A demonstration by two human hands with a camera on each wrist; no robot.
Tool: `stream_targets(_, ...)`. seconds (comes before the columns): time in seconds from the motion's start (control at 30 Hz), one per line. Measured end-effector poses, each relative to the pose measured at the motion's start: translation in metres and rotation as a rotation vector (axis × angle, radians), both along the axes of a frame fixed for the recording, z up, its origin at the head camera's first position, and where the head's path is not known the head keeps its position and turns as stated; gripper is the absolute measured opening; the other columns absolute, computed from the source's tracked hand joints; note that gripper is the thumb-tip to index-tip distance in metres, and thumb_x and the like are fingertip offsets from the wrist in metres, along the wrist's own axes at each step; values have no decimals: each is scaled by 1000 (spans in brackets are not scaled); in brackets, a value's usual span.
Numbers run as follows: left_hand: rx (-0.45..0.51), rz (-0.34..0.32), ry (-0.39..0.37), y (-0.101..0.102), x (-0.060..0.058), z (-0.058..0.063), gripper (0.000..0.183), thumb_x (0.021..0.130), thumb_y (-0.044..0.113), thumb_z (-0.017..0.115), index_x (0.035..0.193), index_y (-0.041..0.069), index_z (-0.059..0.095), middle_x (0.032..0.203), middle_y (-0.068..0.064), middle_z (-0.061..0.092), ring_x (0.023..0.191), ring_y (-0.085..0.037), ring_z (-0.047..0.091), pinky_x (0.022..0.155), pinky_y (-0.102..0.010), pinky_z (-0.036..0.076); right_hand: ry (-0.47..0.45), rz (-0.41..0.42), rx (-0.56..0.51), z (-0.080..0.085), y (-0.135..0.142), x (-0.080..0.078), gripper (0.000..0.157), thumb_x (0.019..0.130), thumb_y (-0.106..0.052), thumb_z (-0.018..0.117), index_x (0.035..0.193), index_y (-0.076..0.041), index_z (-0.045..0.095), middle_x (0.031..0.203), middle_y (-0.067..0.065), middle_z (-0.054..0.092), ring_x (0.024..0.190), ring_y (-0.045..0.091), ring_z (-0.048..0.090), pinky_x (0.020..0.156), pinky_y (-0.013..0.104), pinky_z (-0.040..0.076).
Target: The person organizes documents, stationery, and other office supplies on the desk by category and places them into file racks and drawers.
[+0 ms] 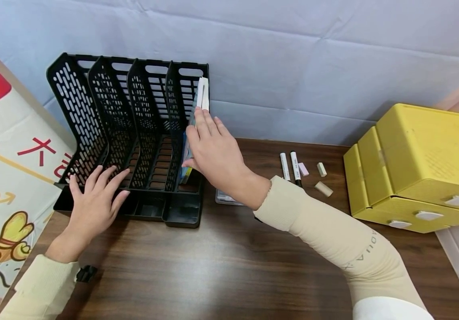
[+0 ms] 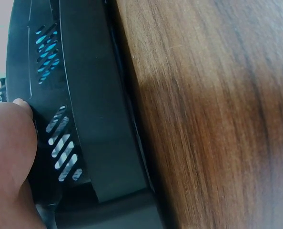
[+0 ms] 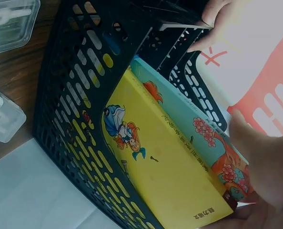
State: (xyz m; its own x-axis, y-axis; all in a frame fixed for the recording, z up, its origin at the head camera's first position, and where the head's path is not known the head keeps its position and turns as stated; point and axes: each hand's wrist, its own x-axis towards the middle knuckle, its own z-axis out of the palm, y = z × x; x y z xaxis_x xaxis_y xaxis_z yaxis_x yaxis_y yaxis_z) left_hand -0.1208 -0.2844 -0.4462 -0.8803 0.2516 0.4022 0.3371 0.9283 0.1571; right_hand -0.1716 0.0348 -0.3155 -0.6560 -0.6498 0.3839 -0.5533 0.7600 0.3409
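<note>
A black desktop file rack (image 1: 149,129) with upright dividers stands at the left of the table. My left hand (image 1: 96,205) rests on its front edge, fingers spread. The left wrist view shows part of that hand (image 2: 10,152) beside the rack's front (image 2: 96,119). In the rightmost compartment stand a yellow book (image 3: 170,167) and a teal book (image 3: 194,124) with a flowering-tree picture. My right hand (image 1: 219,153) lies over the books' edges with fingers straight, the thumb against the teal book's side. The fingertips are partly hidden in the right wrist view.
To the right of the rack lie two white markers (image 1: 295,166), a pink eraser (image 1: 303,169) and two small pale blocks (image 1: 324,189). A clear plastic case (image 1: 225,198) sits partly under my right forearm. A yellow drawer box (image 1: 417,169) stands at the far right.
</note>
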Motion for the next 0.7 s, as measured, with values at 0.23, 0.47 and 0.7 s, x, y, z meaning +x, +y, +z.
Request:
stream_targets(0.23, 6, -4, 13, -1, 1, -3, 47, 106, 44, 49, 147, 20, 51, 149, -20, 47, 142, -48, 32, 109, -79, -1, -24, 44, 8, 0, 2, 4, 62, 97, -53, 62, 133, -4, 55, 154, 30, 39, 144, 35, 42, 119, 43, 30)
stream_targets(0.47, 7, -18, 33, -2, -1, -2, 48, 106, 46, 47, 146, 19, 52, 148, -21, 47, 141, -49, 33, 109, -79, -3, 118, 57, 0, 1, 0, 8, 65, 88, -66, 66, 121, -10, 65, 144, 26, 53, 134, 35, 53, 117, 46, 32)
stream_targets(0.7, 0, -18, 32, -1, -2, -3, 49, 107, 46, 46, 146, 19, 52, 148, -21, 47, 142, -49, 33, 109, -79, -2, -73, -6, -83, 4, 5, -15, 70, 90, -62, 65, 135, -8, 59, 152, 22, 45, 143, 36, 42, 118, 46, 32)
